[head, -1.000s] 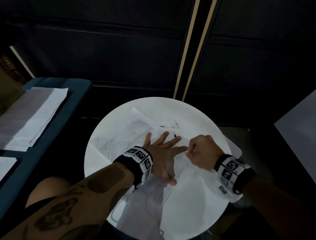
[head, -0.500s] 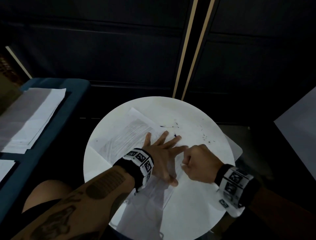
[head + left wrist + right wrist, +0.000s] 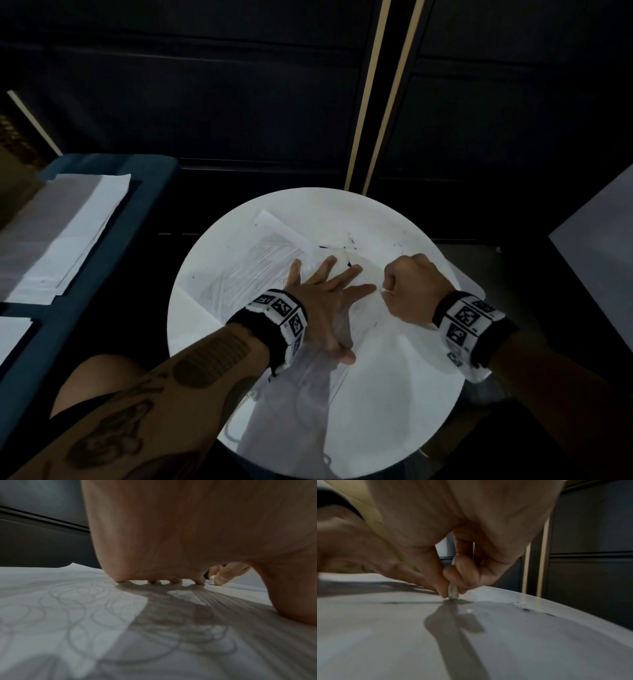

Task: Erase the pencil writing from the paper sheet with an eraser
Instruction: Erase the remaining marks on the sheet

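The paper sheet (image 3: 260,270) lies on the round white desk (image 3: 394,394), pinned by the left hand (image 3: 323,301), whose straight, spread fingers (image 3: 199,581) press flat. Just beyond that hand's index fingertip, the right hand (image 3: 416,286) pinches a small worn eraser (image 3: 453,593), its lower end touching the sheet. Its rubbing seems to run alongside the left hand. Only the left wrist view shows pencil loops under the left palm; the head view shows hatching beyond that hand.
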`<control>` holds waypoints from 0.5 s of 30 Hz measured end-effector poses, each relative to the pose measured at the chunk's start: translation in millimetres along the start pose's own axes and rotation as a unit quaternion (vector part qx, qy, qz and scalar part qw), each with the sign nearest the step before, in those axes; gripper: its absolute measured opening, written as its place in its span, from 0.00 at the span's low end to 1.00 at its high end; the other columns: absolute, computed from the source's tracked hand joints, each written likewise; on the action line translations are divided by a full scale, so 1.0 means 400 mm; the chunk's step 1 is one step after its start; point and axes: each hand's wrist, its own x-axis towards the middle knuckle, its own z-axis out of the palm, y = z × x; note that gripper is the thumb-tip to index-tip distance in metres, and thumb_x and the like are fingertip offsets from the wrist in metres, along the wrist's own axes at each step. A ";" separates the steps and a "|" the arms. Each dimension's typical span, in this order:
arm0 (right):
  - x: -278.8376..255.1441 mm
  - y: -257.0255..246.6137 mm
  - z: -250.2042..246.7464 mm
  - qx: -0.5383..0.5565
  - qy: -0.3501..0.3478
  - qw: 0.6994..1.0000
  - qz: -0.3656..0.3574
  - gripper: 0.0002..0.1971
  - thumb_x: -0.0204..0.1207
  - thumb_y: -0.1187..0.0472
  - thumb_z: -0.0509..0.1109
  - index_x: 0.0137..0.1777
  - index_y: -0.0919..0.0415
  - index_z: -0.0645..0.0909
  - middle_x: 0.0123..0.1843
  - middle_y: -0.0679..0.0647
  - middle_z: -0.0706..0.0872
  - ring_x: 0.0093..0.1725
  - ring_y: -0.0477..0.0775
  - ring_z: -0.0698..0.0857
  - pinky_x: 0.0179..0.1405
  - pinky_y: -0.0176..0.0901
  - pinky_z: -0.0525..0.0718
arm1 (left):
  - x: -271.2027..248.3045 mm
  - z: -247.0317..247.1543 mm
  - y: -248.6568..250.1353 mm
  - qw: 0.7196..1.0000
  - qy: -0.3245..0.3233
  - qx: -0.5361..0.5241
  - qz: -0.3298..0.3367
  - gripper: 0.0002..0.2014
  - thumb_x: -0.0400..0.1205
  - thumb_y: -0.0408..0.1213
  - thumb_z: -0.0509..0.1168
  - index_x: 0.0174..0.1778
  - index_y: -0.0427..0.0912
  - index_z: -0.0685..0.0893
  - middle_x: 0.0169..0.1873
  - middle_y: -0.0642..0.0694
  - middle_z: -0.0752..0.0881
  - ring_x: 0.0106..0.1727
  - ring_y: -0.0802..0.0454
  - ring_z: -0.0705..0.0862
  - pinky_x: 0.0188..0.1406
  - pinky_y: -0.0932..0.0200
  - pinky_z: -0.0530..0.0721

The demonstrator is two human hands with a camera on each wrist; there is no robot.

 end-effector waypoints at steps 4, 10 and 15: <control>-0.054 -0.038 0.031 0.020 -0.068 0.996 -0.054 0.10 0.71 0.55 0.75 0.29 0.52 0.82 0.35 0.43 0.84 0.38 0.46 0.85 0.45 0.47 0.91 | 0.006 0.006 -0.004 1.000 -0.001 0.007 -0.001 0.67 0.65 0.75 0.76 0.85 0.76 0.30 0.87 0.63 0.24 0.87 0.44 0.20 0.78 0.14 0.29; 0.001 0.007 0.012 0.033 -0.003 0.999 0.008 0.08 0.68 0.51 0.73 0.31 0.49 0.81 0.43 0.51 0.85 0.45 0.53 0.87 0.49 0.49 0.91 | 0.000 0.001 0.001 1.000 -0.002 0.003 0.000 0.66 0.65 0.74 0.77 0.86 0.76 0.32 0.87 0.63 0.25 0.87 0.45 0.21 0.78 0.14 0.29; -0.032 0.003 0.028 0.044 -0.037 0.998 -0.024 0.12 0.69 0.54 0.77 0.25 0.49 0.83 0.33 0.42 0.85 0.45 0.50 0.86 0.56 0.46 0.89 | -0.006 -0.004 0.001 1.000 -0.004 0.010 0.004 0.66 0.67 0.75 0.76 0.87 0.74 0.31 0.87 0.62 0.25 0.87 0.44 0.21 0.78 0.14 0.29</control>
